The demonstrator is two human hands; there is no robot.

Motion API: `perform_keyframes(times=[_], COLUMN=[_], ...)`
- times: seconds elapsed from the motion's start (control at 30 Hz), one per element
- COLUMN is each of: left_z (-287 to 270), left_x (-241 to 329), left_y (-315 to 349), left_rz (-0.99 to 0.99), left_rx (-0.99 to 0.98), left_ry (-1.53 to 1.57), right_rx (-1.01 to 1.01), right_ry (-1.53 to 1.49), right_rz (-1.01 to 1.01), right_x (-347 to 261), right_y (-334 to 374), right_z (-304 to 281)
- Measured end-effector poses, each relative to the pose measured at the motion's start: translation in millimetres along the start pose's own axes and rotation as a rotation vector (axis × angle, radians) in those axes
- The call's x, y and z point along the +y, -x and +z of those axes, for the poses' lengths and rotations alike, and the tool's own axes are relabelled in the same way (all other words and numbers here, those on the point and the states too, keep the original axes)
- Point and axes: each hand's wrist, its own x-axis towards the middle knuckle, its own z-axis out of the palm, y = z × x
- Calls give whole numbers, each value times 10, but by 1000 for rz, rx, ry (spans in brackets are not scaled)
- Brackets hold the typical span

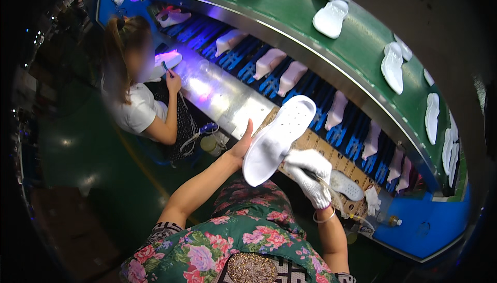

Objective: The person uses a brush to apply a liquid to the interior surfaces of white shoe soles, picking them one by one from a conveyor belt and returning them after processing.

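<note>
The bare left hand (pixel 240 149), thumb raised, clasps the left edge of a white, oblong shoe sole (pixel 279 140); the white-gloved right hand (pixel 312 173) curls at its right edge, its hold partly hidden. Right of the sole lies a greyish perforated sole (pixel 348 185); beyond the sole, pale pink shoe forms (pixel 293 77) line blue racks (pixel 270 87).

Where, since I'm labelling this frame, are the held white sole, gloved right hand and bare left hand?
White sole (pixel 278 139), head view: middle of its visible face.
Right hand (pixel 312 175), head view: mid-glove.
Left hand (pixel 241 149), head view: below the thumb.
</note>
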Motion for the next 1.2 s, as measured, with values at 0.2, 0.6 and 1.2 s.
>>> perform_keyframes(times=[0.2,0.6,1.2], left_z=[-72,593,41], left_x=[532,2539,2815], left_y=[97,-1880,-2425], left_rz=[-23,313,511], left_rx=[-206,-58,162], left_ry=[128,291,103], right_rx=[393,616,547], right_ry=[-856,-909,-854], right_rz=[370,624,828], right_x=[428,871,1136], right_y=[380,514,200], right_z=[-177,264,622])
